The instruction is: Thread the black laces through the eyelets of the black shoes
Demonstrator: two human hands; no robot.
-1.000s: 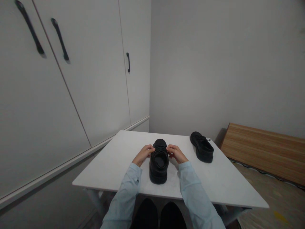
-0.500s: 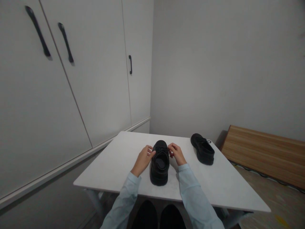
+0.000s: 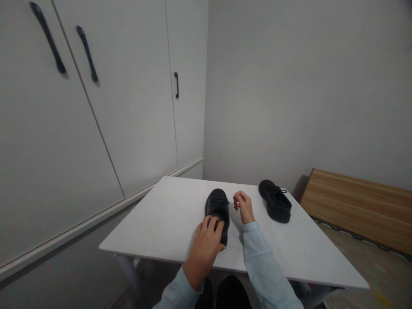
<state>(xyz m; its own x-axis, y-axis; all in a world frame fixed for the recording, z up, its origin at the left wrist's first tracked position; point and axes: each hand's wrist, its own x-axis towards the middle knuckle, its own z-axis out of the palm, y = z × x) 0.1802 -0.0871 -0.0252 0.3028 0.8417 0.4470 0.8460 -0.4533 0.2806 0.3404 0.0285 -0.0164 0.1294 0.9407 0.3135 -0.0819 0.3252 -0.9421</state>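
A black lace-up shoe [image 3: 217,197] stands on the white table with its toe pointing away from me. My left hand [image 3: 207,240] lies over the heel end of this shoe, fingers at its opening and thumb at the back, hiding part of the heel. Just right of the shoe's laces, my right hand [image 3: 242,205] hovers with its fingers curled together and nothing visible in them. A second black shoe [image 3: 277,205] rests at the table's back right, a lace loop sticking out.
The white table [image 3: 154,223] spans the space before me. White cabinets with dark handles [image 3: 177,85] rise on the left, and a grey wall is behind. Right of the table leans a wooden board [image 3: 357,204] above the floor.
My left hand has moved from the laces back to the shoe's heel. My right hand has drawn away from the laces, slightly to the right.
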